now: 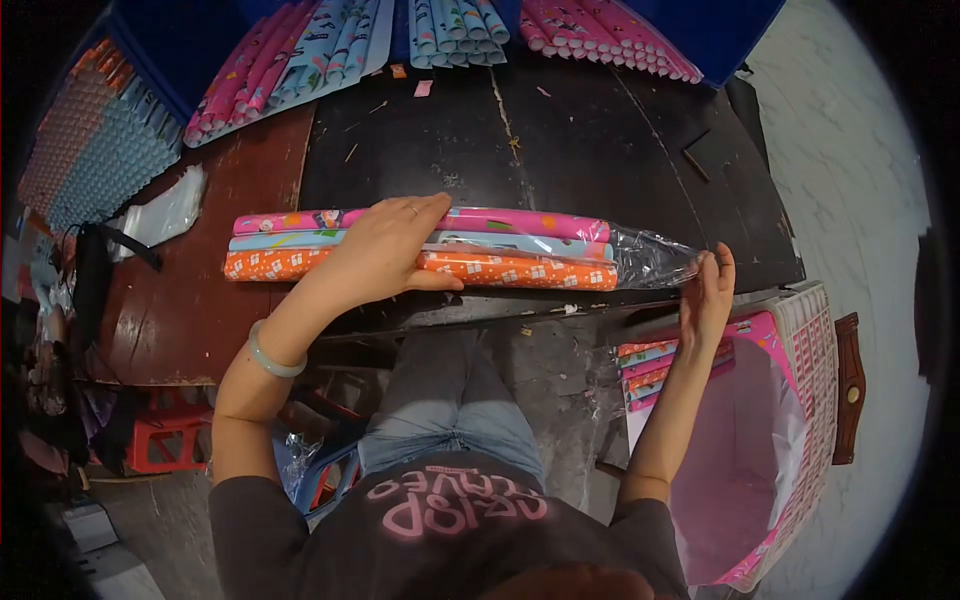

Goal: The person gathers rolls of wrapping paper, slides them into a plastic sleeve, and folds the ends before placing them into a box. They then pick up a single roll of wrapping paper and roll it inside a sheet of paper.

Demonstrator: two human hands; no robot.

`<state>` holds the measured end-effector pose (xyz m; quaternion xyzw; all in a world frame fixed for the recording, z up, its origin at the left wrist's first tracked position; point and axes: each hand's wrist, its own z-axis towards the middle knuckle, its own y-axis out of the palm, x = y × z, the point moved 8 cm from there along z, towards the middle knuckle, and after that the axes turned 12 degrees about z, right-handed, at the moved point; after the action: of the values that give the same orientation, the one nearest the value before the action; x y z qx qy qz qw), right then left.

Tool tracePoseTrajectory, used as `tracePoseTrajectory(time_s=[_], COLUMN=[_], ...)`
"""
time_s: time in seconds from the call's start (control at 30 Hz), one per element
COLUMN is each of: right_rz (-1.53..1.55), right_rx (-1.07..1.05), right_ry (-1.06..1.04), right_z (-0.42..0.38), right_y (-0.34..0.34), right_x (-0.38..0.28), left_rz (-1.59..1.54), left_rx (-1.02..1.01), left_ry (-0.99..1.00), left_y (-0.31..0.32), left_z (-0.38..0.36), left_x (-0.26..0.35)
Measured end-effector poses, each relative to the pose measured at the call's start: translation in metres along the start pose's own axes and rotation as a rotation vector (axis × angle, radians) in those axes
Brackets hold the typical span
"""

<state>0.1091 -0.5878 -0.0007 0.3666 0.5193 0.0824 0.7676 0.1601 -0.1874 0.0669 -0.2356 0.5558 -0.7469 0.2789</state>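
Three wrapping paper rolls, a pink one (540, 222), a light blue one (500, 242) and an orange one (520, 270), lie side by side near the table's front edge. A clear plastic sleeve (650, 258) covers them and extends past their right ends, where it is crumpled and tapering. My left hand (395, 245) spans the rolls near their middle, fingers over the far side and thumb on the near side, gripping them. At the sleeve's right end, my right hand (710, 285) pinches the plastic between thumb and fingers.
Stacked paper rolls (610, 40) and blue bins (740, 30) line the table's far side. More rolls (110, 140) and clear plastic sleeves (165, 205) are at the left. Below right stands a pink-lined container (790, 440) with bundled rolls (650, 375). A red stool (170, 435) is under the table.
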Motion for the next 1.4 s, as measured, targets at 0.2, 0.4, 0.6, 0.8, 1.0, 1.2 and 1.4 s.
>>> tracePoseTrajectory(time_s=[0.2,0.4,0.6,0.8,1.0,1.2,1.4], right_rz=[0.128,-0.421,-0.600,-0.822,-0.856,-0.838,-0.843], right_rx=[-0.253,-0.620,-0.754,-0.724,-0.840,-0.832,-0.820], right_ry=[0.565,0.746,0.795,0.719,0.454,0.178,-0.186], right_z=[0.005,0.004,0.010,0.008,-0.008,-0.007,-0.017], right_y=[0.005,0.044,0.056,0.063,0.094,0.067,0.068], right_x=[0.021,0.032,0.054,0.049,0.042,0.056,0.045], left_rz=[0.140,0.071,0.129,0.288,0.209,0.213,0.269], left_rx=[0.032,-0.096,-0.068,0.069,0.118,0.121,0.158], left_ry=[0.058,0.020,0.080,0.069,0.049,0.074,0.068], left_y=[-0.012,-0.001,-0.001,0.009,-0.004,-0.001,0.002], left_z=[-0.015,-0.021,-0.020,-0.022,-0.022,-0.021,-0.023], left_x=[-0.011,-0.020,-0.011,-0.012,-0.023,-0.025,-0.020])
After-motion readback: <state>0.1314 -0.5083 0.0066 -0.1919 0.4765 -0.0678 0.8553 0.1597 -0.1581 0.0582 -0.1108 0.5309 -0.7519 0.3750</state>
